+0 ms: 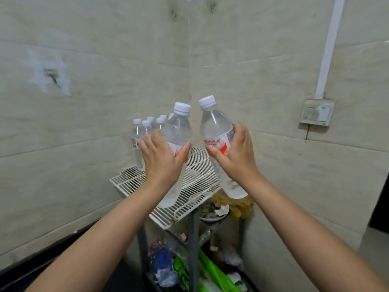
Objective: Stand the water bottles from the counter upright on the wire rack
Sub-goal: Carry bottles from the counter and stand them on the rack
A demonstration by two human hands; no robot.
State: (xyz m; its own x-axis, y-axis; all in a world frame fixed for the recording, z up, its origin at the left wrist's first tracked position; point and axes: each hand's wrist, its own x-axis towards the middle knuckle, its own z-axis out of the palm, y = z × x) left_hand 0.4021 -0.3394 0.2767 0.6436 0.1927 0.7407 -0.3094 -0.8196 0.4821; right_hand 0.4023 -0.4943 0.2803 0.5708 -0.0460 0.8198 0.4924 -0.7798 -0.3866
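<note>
A tiled wall corner (189, 60) fills most of the view, with a grey switch box (316, 112) and a white conduit (329, 47) on its right side. In the corner stands a white wire rack (195, 186) on grey legs; the shelf under it holds a dish of scraps (212, 211) and, lower down, crumpled bags (168, 268) in blue, green and clear plastic.

The left hand (162, 159) holds a clear water bottle (177, 131) over the rack, fingers wrapped around its middle, thumb pressed on the red-and-white label. The bottle tilts slightly, its base low over the wires; whether it touches them cannot be told. It holds clear water and has a white cap.

The right hand (233, 157) grips a second bottle (216, 131) the same way, fingers closed around the label. This one leans left, its base past the rack's right edge. Red writing runs across its label, too blurred to read.

At the rack's far left corner a group of smaller-looking bottles (140, 140) stands upright, white-capped, with water inside.
</note>
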